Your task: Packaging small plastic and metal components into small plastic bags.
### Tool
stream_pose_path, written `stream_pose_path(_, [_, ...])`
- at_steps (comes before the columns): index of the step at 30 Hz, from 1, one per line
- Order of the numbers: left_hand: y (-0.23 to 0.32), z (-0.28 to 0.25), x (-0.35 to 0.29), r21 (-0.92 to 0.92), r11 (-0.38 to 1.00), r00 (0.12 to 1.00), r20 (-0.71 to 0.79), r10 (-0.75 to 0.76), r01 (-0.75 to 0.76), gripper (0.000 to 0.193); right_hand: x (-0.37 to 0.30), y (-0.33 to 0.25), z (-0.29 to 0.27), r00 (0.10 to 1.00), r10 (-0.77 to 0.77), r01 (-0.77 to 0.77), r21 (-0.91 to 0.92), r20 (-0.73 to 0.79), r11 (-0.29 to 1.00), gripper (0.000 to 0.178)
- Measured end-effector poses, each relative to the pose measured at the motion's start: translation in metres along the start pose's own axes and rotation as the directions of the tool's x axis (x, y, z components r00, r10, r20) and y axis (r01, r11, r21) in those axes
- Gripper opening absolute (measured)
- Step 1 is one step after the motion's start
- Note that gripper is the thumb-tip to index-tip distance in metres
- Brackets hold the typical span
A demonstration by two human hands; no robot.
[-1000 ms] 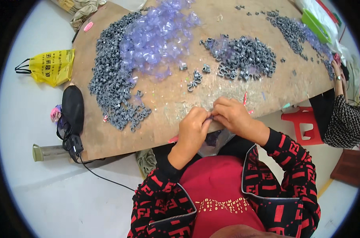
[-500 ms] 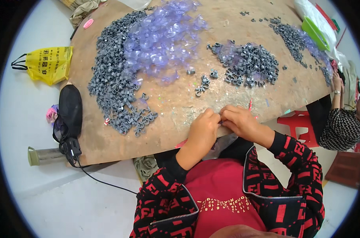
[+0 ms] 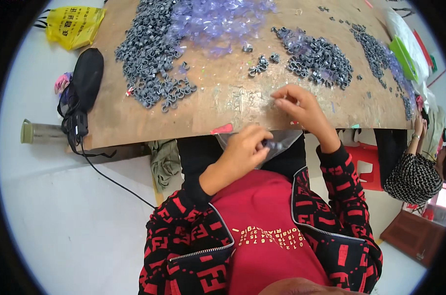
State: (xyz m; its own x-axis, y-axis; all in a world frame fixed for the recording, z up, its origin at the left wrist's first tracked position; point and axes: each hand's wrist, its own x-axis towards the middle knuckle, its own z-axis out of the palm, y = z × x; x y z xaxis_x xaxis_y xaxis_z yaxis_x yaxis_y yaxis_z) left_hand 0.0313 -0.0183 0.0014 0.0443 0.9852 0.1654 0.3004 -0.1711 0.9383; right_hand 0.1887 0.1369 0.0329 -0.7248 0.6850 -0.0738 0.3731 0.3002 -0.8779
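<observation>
My left hand [image 3: 242,150] is over my lap, just in front of the table edge. Its thumb and fingers close on a small dark grey-purple plastic piece [image 3: 273,144], slightly blurred. Beneath it a clear plastic bag [image 3: 292,138] hangs between the table edge and my legs. Over the front of the table is my right hand [image 3: 301,104], fingers loosely curved, thumb and forefinger apart, with nothing visible between them. Beyond it lie a few loose grey clips [image 3: 259,65] and a heap of grey clips [image 3: 321,61] mixed with purple translucent pieces.
A long pile of grey clips [image 3: 147,54] adjoins a heap of purple translucent plastic pieces [image 3: 218,22] at the far left. A red scrap [image 3: 222,129] lies on the table's front edge. At right are a green basket [image 3: 403,59], a red stool [image 3: 363,164] and another person [image 3: 413,172].
My hands have parted. The left came down toward my lap with the small piece; the right moved forward over the table and its fingers opened. The whole view has tilted downward.
</observation>
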Motion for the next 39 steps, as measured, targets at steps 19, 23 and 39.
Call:
stream_pose_path(19, [-0.027, -0.089, 0.086, 0.657, 0.754, 0.850, -0.392, 0.351, -0.008, 0.024, 0.029, 0.010, 0.040, 0.871, -0.413, 0.286, -0.409, -0.266, 0.867, 0.015])
stream_pose_path(23, [-0.060, -0.114, 0.120, 0.783, 0.604, 0.794, -0.457, 0.400, 0.147, 0.023, 0.014, 0.019, 0.042, 0.909, -0.205, 0.192, -0.073, -0.364, 0.979, 0.023])
stream_pose_path(39, [-0.010, -0.058, 0.085, -0.771, 0.619, 0.945, -0.071, -0.319, 0.151, 0.016, 0.018, 0.027, 0.034, 0.902, -0.039, 0.252, 0.450, -0.431, 0.857, 0.022])
